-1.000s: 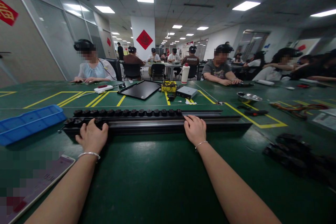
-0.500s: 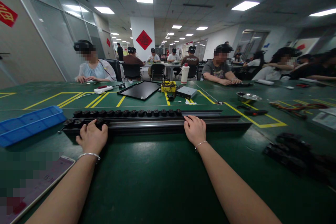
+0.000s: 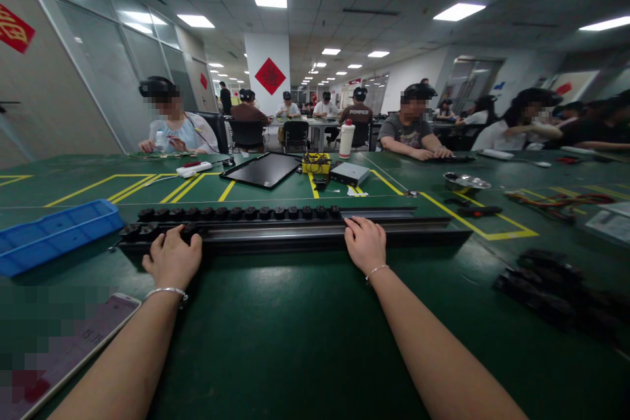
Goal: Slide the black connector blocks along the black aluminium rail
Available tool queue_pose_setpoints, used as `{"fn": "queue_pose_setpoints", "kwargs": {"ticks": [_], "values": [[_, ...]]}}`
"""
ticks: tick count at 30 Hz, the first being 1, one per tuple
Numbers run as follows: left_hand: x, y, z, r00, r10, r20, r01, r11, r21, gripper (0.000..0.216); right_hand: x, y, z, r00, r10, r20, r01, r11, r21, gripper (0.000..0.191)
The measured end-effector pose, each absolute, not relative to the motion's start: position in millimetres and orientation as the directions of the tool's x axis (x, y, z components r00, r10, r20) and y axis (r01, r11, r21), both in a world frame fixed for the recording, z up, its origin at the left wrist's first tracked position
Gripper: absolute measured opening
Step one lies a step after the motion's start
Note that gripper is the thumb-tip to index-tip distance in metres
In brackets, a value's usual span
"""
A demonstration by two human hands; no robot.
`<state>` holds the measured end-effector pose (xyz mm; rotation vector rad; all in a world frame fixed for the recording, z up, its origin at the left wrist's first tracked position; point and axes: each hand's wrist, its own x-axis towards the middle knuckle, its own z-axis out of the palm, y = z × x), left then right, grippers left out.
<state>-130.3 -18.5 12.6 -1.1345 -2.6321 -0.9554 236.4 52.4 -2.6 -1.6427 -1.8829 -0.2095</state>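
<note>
Two long black metal rails point(image 3: 285, 233) lie side by side across the green table. Round black modules point(image 3: 236, 213) line the far rail's channel from its left end to past the middle. In the near rail, a few similar modules point(image 3: 146, 230) sit at the left end; the rest of its channel shows bare grey metal. My left hand point(image 3: 176, 256) is closed over the near rail with its fingers on a black module, partly hidden beneath them. My right hand point(image 3: 367, 243) grips the near rail right of its middle, fingers bent over the top and thumb at the front.
A blue plastic tray point(image 3: 59, 233) stands left of the rails, and a phone point(image 3: 93, 341) lies at front left. A pile of loose black modules point(image 3: 556, 289) is at right. Beyond are a black panel point(image 3: 263, 169), a white bottle point(image 3: 346, 139) and a metal bowl point(image 3: 466, 181). Several people sit around.
Both my hands and the rails stay where they were. Across the table at left, a person's hands have lifted slightly and moved apart.
</note>
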Motion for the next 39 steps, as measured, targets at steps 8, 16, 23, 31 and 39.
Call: {"fn": "queue_pose_setpoints", "kwargs": {"ticks": [8, 16, 23, 31, 39], "values": [[-132.5, -16.8, 11.6, -0.720, 0.605, 0.339, 0.681, 0.523, 0.512, 0.052, 236.5, 53.5, -3.4, -0.024, 0.834, 0.551, 0.933, 0.217, -0.289, 0.036], [-133.1, -17.4, 13.9, -0.710, 0.628, 0.318, 0.690, 0.530, 0.492, 0.051, 237.0, 53.2, -3.5, -0.026, 0.838, 0.545, 0.928, 0.223, -0.299, 0.036], [-132.6, -17.7, 14.1, -0.698, 0.635, 0.331, 0.702, 0.518, 0.489, 0.049, 237.2, 52.7, -2.8, -0.031, 0.842, 0.539, 0.924, 0.229, -0.305, 0.037], [-130.5, -18.2, 16.3, -0.703, 0.639, 0.311, 0.697, 0.534, 0.479, 0.047, 236.5, 53.4, -4.5, -0.024, 0.836, 0.549, 0.930, 0.220, -0.295, 0.036], [-132.8, -16.0, 15.7, -0.712, 0.634, 0.303, 0.688, 0.541, 0.484, 0.046, 237.2, 55.3, -6.5, -0.028, 0.826, 0.564, 0.932, 0.225, -0.284, 0.035]]}}
